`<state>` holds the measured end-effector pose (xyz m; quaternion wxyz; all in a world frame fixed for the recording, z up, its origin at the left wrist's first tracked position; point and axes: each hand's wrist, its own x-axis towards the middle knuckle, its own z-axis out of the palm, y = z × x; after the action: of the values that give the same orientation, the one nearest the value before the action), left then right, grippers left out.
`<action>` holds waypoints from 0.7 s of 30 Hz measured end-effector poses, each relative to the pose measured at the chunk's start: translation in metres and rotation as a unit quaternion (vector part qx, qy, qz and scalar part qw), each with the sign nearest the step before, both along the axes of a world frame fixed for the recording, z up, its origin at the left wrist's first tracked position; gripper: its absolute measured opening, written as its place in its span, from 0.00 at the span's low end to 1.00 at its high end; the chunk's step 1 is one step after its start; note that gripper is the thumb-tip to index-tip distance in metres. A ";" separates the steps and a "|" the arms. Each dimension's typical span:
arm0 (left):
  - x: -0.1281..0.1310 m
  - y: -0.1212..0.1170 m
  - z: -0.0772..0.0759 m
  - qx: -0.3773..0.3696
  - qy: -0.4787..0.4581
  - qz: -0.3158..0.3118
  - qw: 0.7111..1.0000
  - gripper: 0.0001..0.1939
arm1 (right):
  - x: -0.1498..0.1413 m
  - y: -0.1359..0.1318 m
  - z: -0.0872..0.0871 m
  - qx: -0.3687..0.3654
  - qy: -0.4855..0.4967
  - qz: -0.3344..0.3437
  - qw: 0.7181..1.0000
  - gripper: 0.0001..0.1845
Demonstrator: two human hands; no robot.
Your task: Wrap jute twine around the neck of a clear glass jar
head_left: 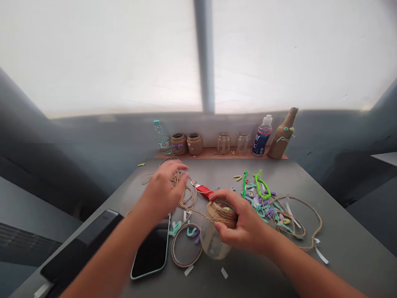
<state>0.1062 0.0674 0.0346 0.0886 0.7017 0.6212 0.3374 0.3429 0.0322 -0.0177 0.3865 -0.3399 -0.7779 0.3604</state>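
In my right hand [245, 221] is a glass jar [214, 244], tilted, with several turns of jute twine [218, 213] wound around its upper part. The fingers and thumb close on the wound twine near the mouth. A strand runs leftward from the jar to a loose tangle of twine [185, 198]. Over that tangle hovers my left hand [166, 186], its thumb and fingers apart and curved, with nothing visible gripped. Just behind the jar lies a red-handled tool [204, 191], partly covered by twine.
A phone [151, 250], a black device [82, 244] and a tape ring [186, 245] lie at left and centre. Pipe-cleaner pieces [269, 211] and a twine loop [319, 219] spread rightward. Twine-covered jars [194, 145], glass jars [223, 144], drink bottles [262, 138] and a wrapped bottle [281, 138] stand behind.
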 end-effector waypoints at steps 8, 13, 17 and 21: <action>0.021 -0.041 -0.058 -0.042 -0.151 -0.281 0.947 0.08 | 0.002 0.004 0.000 -0.040 0.006 0.009 0.999 0.29; 0.015 -0.042 -0.064 -0.078 -0.192 -0.327 0.922 0.06 | 0.004 0.005 0.000 -0.056 0.001 0.017 0.998 0.31; 0.019 -0.046 -0.063 -0.107 -0.221 -0.312 0.918 0.07 | 0.005 0.007 -0.002 -0.064 0.027 0.044 0.997 0.32; 0.020 -0.045 -0.066 -0.127 -0.256 -0.298 0.911 0.07 | 0.007 0.007 0.000 -0.063 0.021 0.056 0.996 0.32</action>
<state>0.1263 0.0223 -0.0314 0.4293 0.7268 0.3770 0.3812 0.3503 0.0396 -0.0181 0.3598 -0.3122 -0.7629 0.4371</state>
